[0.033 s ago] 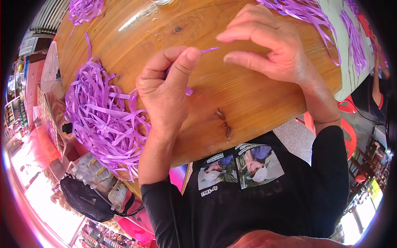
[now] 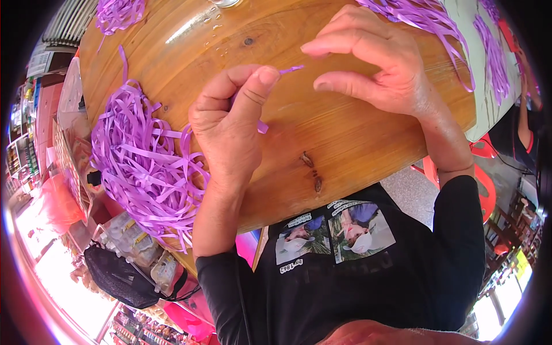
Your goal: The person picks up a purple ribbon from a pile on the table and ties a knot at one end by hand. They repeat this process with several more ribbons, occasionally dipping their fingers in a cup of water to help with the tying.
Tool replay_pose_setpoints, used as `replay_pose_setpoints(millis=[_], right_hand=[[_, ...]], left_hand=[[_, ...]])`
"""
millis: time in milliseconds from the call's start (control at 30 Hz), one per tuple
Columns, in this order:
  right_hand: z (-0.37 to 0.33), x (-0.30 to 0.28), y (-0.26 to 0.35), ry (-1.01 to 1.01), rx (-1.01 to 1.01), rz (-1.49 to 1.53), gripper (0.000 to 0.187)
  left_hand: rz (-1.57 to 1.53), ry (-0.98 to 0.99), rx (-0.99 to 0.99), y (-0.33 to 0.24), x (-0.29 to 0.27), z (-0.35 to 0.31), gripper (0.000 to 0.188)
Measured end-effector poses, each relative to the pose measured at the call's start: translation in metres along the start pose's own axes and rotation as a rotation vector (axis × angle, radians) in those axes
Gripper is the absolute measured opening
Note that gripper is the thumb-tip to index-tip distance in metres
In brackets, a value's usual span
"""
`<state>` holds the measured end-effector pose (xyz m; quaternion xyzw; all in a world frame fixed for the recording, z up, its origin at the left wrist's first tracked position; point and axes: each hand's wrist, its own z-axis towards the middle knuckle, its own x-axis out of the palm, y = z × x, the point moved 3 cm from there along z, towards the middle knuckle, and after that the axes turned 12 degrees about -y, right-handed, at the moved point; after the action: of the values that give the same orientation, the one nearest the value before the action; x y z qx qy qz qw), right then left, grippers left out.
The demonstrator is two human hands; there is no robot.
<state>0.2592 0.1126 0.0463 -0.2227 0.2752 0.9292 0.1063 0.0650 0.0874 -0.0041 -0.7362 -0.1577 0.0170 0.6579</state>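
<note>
- Pinches a ribbon (image 2: 292, 69) at 12 o'clock, between thumb and curled fingers of the left hand (image 2: 227, 126), with a thin purple tip poking out toward 3 o'clock.
- Grips close to that tip, probably for firmness; shows another purple bit below the palm at 11 o'clock. Cannot tell the length hidden in the fist.
- Holds the right hand (image 2: 379, 72) at 1 o'clock, thumb and fingers wide apart and curved, with nothing visible between; hovers near the tip without touching, perhaps to leave that end uncovered.
- Has a loose pile (image 2: 146, 167) of purple ribbon at 9 o'clock on the bench (image 2: 356, 138), beside the left forearm, seemingly for easy reach.
- Has smaller bunches farther off, at 11 o'clock (image 2: 121, 14) and 1 o'clock (image 2: 422, 23), likely apart to limit tangling.
</note>
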Motion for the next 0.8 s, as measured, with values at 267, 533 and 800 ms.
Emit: replay_pose_setpoints(millis=[267,533,800], right_hand=[[-0.007,0.016,-0.008,0.006,-0.023,-0.058,0.035],[-0.037,0.001,-0.015,-0.142,0.301,-0.182,0.009],[-0.077,-0.137,-0.162,-0.464,0.349,0.124,0.028]], left_hand=[[-0.009,0.035,0.003,-0.005,0.009,0.001,0.007],[0.288,0.192,0.430,-0.015,0.001,-0.013,0.015],[0.403,0.103,0.697,-0.064,-0.061,-0.032,0.017]])
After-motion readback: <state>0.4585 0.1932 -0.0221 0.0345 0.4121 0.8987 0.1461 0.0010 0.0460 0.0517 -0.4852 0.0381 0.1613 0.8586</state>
